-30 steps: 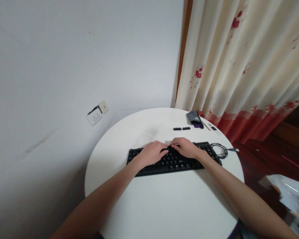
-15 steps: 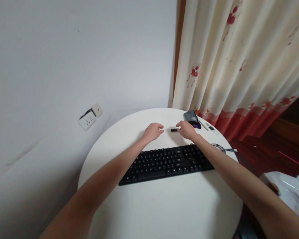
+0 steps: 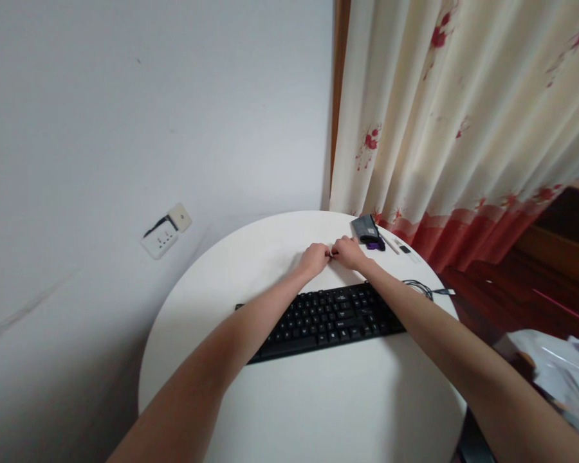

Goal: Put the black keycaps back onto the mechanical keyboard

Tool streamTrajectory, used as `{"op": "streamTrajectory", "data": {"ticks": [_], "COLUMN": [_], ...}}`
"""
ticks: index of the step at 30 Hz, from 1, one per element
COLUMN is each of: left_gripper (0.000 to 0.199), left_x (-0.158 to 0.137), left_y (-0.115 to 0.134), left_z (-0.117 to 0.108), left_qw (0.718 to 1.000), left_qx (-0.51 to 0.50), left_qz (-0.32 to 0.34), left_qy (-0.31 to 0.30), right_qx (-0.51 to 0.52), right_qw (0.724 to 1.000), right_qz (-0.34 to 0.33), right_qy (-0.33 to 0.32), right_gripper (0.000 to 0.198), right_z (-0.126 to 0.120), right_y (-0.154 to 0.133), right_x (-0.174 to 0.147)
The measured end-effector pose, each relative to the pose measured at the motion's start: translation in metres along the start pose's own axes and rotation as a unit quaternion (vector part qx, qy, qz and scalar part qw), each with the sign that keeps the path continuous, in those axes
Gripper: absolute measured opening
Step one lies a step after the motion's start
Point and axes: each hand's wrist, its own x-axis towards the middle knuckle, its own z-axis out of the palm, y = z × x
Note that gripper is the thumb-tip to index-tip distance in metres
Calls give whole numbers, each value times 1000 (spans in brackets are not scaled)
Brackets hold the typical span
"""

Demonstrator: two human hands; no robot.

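Beyond the keyboard my two hands meet over the white table. My left hand (image 3: 315,258) is closed, its fingertips pinching one end of a small black object (image 3: 334,255). The fingers of my right hand (image 3: 349,253) close on the other end. Most of that object is hidden by the fingers, so its exact kind does not show. A black keyboard (image 3: 338,315) lies under my forearms, partly covered by them.
The round white table (image 3: 318,399) stands against a wall with a socket (image 3: 160,239). Near its far right edge lie a grey pouch (image 3: 365,228), a purple item (image 3: 374,245), a pale stick (image 3: 390,242) and a coiled cable (image 3: 417,286). A curtain (image 3: 415,128) hangs behind.
My left hand has moved right and its open fingers have closed on the small black object. My right hand keeps its grip and has shifted slightly left. The view has turned a little.
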Motion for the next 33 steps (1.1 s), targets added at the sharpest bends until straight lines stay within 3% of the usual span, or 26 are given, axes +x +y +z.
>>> {"op": "streamTrajectory", "data": {"ticks": [7, 13, 17, 19, 24, 29, 33], "left_gripper": [14, 30, 7, 11, 30, 28, 24], "left_x": [0, 6, 5, -2, -45, -107, -137], "left_y": [1, 6, 11, 14, 21, 27, 29], "left_z": [3, 8, 6, 2, -18, -43, -49], "left_qw": [999, 999, 999, 998, 989, 969, 960], "left_qx": [13, -2, -24, -42, -94, -153, -202], "left_qz": [-33, -30, -1, 26, 102, 166, 162], "left_qy": [20, 40, 40, 43, 48, 103, 105], "right_qx": [32, 87, 216, 291, 392, 453, 456], "right_qw": [997, 979, 944, 918, 886, 873, 877], "right_qz": [11, 81, 91, 82, 70, 17, -9], "right_qy": [63, 164, 233, 255, 238, 180, 154], "right_gripper": [12, 21, 18, 16, 20, 21, 21], "right_z": [-12, -32, -35, -33, -27, -21, -19], "right_y": [-1, 19, 19, 15, 5, -8, -16], "right_x": [-16, -38, -58, -69, -88, -96, -99]}}
